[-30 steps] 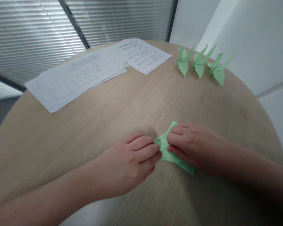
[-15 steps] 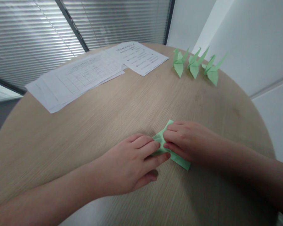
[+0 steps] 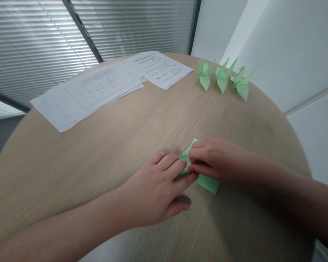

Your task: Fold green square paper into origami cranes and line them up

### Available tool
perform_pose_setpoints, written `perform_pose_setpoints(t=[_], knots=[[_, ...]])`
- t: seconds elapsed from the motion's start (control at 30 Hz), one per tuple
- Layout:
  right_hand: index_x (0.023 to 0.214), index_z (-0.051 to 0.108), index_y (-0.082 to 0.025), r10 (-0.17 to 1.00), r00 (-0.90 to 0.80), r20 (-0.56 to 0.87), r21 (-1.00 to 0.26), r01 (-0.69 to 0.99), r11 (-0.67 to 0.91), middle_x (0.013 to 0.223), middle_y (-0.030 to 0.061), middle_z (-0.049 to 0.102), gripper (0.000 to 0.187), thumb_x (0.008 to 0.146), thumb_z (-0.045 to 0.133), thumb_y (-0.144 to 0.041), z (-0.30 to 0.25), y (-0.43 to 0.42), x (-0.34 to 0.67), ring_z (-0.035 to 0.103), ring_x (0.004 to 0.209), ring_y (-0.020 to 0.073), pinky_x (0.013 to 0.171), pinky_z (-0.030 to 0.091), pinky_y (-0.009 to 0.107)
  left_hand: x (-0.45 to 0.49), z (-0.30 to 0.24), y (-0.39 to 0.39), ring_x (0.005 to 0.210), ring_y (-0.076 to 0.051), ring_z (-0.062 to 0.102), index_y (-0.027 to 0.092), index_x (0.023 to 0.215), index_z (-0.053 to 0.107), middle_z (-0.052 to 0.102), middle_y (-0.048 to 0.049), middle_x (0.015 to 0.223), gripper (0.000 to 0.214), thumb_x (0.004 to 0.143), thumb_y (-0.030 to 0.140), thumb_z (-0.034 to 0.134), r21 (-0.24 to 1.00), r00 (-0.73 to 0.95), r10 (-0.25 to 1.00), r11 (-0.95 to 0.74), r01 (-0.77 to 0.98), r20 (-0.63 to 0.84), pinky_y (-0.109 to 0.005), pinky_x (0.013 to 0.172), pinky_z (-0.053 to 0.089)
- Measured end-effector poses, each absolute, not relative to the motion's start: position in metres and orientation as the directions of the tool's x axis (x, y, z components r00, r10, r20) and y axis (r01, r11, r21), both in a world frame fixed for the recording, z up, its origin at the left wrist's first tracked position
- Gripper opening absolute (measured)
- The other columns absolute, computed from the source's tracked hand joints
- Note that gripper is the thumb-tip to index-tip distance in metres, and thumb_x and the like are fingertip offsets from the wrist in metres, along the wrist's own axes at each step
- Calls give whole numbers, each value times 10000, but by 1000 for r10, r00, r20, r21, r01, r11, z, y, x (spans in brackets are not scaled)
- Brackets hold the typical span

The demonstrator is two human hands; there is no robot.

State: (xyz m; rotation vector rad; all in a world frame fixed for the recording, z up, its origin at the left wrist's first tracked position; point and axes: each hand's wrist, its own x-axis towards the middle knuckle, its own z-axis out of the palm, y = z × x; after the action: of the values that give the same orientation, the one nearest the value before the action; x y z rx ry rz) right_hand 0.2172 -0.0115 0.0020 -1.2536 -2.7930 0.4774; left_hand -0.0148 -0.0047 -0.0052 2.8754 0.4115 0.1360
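A partly folded piece of green paper [image 3: 207, 183] lies on the round wooden table [image 3: 120, 145] in front of me. My left hand [image 3: 158, 191] rests on its left part, fingers stretched over the paper and thumb spread out on the wood. My right hand [image 3: 215, 160] covers the paper's upper right part, fingers curled and pressing down on a fold. The fingertips of both hands meet over the paper's middle, which hides most of it. Only its top corner and lower right end show.
Three folded green paper cranes [image 3: 221, 77] stand in a row at the far right of the table. White printed sheets [image 3: 98, 89] lie spread across the far left and middle. Window blinds [image 3: 43, 43] and a white wall [image 3: 289, 47] stand behind.
My left hand has slid forward onto the paper, its fingers stretching out and the thumb spreading. My right hand has stayed pressed on the fold. The view has shifted slightly.
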Motion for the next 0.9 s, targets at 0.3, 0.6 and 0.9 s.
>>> perform_pose_setpoints(t=[0.3,0.6,0.9], knots=[[777,626,-180,745,-660,-103,-254,741,621,787,29,658,212,970,554,-229,5,-13,213,587,744,185,723,416,326,-19,-1,-2,1121,-318,538,280,1339,594,604,-100,1182,481,919,512,616,314,957,287,-913,260,40,-504,1001,416],[793,610,-187,736,-671,-94,-261,730,632,806,25,659,199,967,547,-259,-1,-12,216,592,751,182,767,441,344,-25,0,1,1127,-314,540,248,1379,565,601,-105,1217,541,917,526,605,346,967,249,-914,214,60,-500,1015,426],[791,614,-192,731,-678,-80,-238,725,647,800,33,653,198,967,555,-262,-2,-12,217,580,737,188,688,408,330,-25,-4,0,1158,-327,534,242,1395,551,592,-116,1246,535,935,514,585,315,971,234,-926,206,51,-526,1032,423]])
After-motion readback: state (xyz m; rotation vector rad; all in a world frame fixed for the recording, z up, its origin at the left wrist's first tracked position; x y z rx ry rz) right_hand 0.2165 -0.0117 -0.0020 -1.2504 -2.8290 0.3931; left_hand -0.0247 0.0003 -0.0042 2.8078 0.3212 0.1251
